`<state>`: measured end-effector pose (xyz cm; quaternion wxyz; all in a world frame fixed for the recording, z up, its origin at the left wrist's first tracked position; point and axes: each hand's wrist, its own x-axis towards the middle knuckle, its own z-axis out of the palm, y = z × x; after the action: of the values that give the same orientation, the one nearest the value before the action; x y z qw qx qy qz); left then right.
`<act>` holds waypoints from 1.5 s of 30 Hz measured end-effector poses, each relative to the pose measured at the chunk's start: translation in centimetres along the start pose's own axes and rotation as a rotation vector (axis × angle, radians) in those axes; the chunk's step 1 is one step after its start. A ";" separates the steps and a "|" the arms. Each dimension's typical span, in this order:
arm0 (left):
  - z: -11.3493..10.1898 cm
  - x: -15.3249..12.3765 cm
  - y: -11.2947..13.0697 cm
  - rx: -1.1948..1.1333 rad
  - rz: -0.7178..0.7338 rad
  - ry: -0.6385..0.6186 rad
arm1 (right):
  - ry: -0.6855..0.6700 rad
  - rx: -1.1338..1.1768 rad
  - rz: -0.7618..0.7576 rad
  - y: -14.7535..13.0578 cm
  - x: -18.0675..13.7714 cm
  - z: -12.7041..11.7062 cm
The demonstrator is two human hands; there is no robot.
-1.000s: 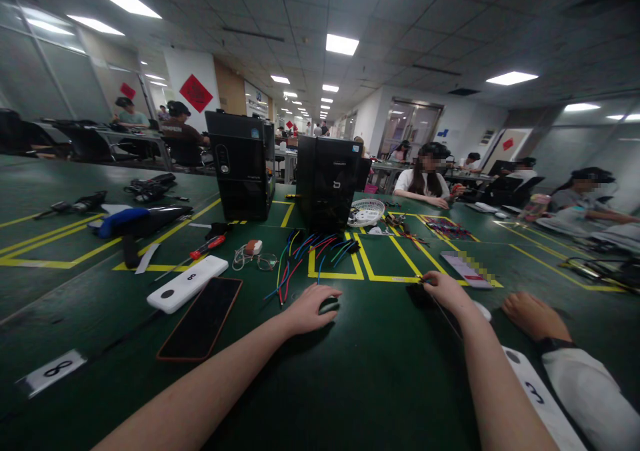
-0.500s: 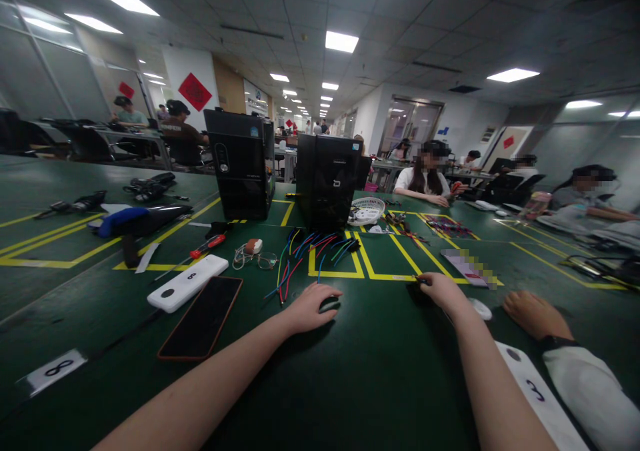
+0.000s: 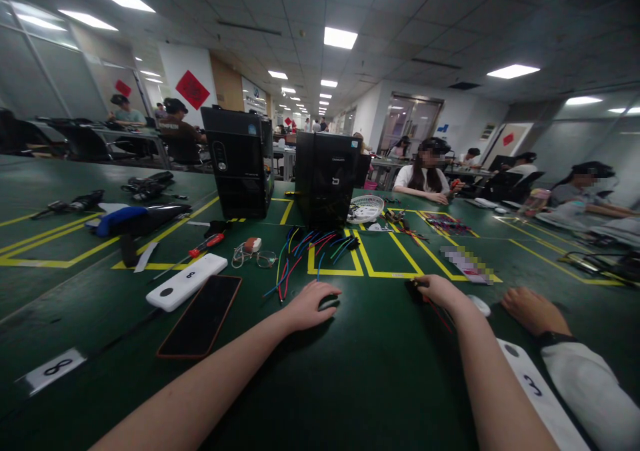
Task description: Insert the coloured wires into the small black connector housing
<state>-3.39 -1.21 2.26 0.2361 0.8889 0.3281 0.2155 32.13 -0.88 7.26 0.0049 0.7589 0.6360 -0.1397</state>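
My left hand point(image 3: 313, 304) rests on the green table with thumb and fingers apart and nothing between them. Just beyond it lies a loose bunch of red, blue, green and yellow wires point(image 3: 285, 278). Further right, my right hand point(image 3: 440, 291) is closed, its fingertips pinched low over the table. A thin red wire point(image 3: 443, 316) trails from beneath this hand toward the wrist. A small dark end shows at the fingertips; its exact shape is hidden.
Two black computer towers point(image 3: 327, 178) point(image 3: 237, 164) stand ahead, with a white basket point(image 3: 367, 208) beside them. To the left are a phone point(image 3: 200, 318), a white power bank-like box point(image 3: 187, 281), glasses point(image 3: 265, 258) and a screwdriver point(image 3: 206, 245). Another person's hand point(image 3: 535, 311) rests at right.
A red wire now shows beneath my right hand, which has shifted slightly left and turned. My left hand has stayed in place. The view has moved very slightly.
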 end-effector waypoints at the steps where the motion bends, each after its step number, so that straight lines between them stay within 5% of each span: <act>1: 0.0 0.0 0.0 -0.001 0.000 -0.003 | 0.011 0.017 0.000 0.0 -0.1 0.0; 8: 0.0 0.1 0.0 -0.005 0.005 -0.011 | 0.124 0.122 0.087 1.4 -1.0 -1.2; 28: 0.1 0.0 0.0 -0.003 0.018 -0.003 | 0.068 0.097 0.194 1.6 -1.1 -1.4; 45: 0.2 0.1 -0.1 0.001 0.036 0.006 | 0.029 0.154 0.105 1.4 -1.1 -1.1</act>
<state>-3.26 -1.11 2.10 0.2306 0.8941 0.3131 0.2223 33.55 -2.02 8.36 -0.0553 0.7912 0.5827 -0.1770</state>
